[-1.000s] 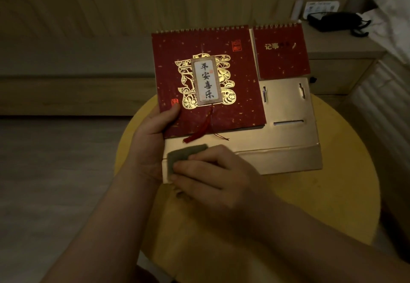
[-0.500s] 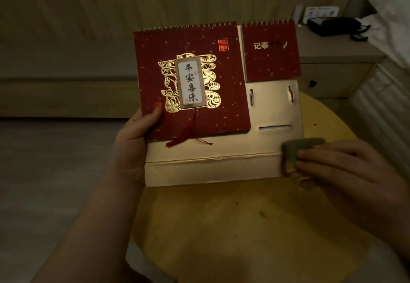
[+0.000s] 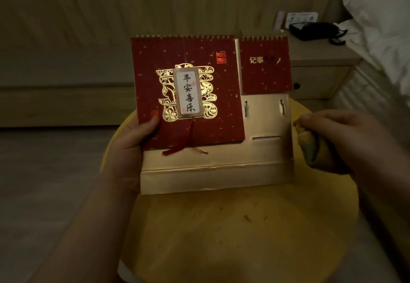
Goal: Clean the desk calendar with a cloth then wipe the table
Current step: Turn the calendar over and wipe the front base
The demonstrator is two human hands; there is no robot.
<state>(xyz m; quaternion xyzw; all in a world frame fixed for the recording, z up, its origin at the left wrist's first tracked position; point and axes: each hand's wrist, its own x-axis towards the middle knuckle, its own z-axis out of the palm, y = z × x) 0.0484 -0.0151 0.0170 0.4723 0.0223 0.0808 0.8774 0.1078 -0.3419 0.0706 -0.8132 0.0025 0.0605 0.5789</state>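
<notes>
I see one desk calendar [image 3: 213,167] standing upright over the round yellow table [image 3: 233,234], its gold card base creased along a fold. Two spiral-bound red pads hang on it: a large speckled cover [image 3: 186,91] with gilt cut-out ornament, a pale label and one red tassel [image 3: 177,147], and a small notepad [image 3: 265,65] to its right. My left hand [image 3: 131,147] clamps the calendar's left edge, thumb pressed on the red cover. My right hand [image 3: 346,140], just right of the calendar, has its fingers curled tight around one bunched cloth [image 3: 310,147], soft and greenish-yellow. The tabletop shows a few dark specks.
</notes>
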